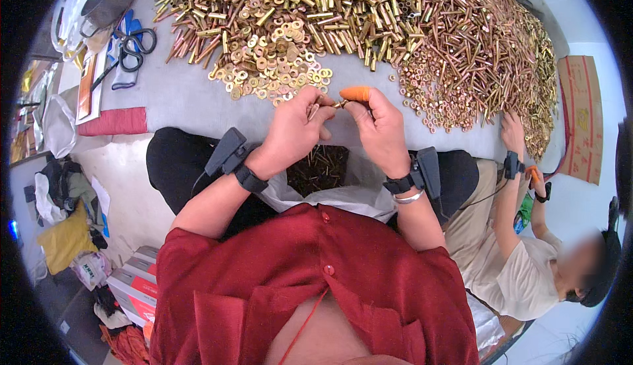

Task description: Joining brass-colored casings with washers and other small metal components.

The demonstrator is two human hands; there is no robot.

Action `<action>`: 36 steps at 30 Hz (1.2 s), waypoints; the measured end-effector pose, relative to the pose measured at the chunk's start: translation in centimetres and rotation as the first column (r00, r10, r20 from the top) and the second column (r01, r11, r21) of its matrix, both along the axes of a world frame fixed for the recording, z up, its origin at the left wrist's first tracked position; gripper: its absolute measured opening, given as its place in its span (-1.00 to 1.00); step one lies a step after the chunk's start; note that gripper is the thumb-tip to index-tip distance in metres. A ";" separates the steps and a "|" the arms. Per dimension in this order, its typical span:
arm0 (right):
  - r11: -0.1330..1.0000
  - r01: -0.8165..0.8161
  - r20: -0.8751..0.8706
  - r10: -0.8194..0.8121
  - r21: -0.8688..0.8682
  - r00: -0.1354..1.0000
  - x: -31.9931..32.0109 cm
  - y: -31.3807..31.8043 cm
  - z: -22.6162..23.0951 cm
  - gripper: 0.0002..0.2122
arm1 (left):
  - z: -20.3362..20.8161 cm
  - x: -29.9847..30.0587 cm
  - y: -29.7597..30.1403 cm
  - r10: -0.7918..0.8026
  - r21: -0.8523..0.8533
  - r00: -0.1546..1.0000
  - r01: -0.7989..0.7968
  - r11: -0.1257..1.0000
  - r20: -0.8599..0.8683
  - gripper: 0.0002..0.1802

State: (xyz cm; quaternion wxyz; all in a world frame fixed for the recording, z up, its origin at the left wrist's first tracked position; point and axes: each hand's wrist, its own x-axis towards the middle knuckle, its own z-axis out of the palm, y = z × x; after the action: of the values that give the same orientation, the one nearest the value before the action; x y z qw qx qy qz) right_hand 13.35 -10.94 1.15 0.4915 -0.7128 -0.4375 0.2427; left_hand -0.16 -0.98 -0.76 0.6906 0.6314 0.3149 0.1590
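My left hand [290,127] and my right hand [382,131] meet at the front edge of the table, both with fingers closed in a pinch. A small metal fastener [341,104] shows between their fingertips; its exact kind is mostly hidden. An orange finger cot [355,93] covers one finger of the right hand. Just beyond the left hand lie loose brass-coloured washers [267,68]. Small nuts [428,104] are spread to the right of my right hand. Below both hands, between my knees, an open white bag [369,187] holds dark metal fasteners [318,169].
A large heap of metal sleeves [310,9] and thin bolt-like pieces [481,42] covers the table's far side. Black-handled scissors [136,48] and a metal pan [109,1] lie at left. At right, a co-worker's hand [512,133] touches the heap. Cardboard [581,118] stands beyond.
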 end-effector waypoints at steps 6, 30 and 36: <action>0.991 -0.101 0.417 0.054 0.092 0.907 0.4 0.7 0.3 -0.88 | 0.3 -0.1 -0.2 0.051 0.091 0.999 -0.052 0.995 0.016 -0.88; 1.000 0.000 -0.058 0.001 0.024 0.998 0.4 1.0 0.2 -0.88 | 0.6 0.4 0.3 0.027 -0.065 0.999 -0.029 0.997 -0.029 -0.89; 0.998 0.040 -0.004 -0.040 0.055 0.999 0.3 1.3 0.3 -0.88 | 0.2 0.3 0.4 0.038 -0.007 0.999 -0.039 0.999 -0.012 -0.90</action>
State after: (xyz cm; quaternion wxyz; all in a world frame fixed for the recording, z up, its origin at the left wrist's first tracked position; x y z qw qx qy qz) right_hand 13.66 -9.64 1.44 0.5162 -0.7075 -0.4289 0.2216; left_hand 0.11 -0.59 -0.56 0.6876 0.6238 0.3317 0.1674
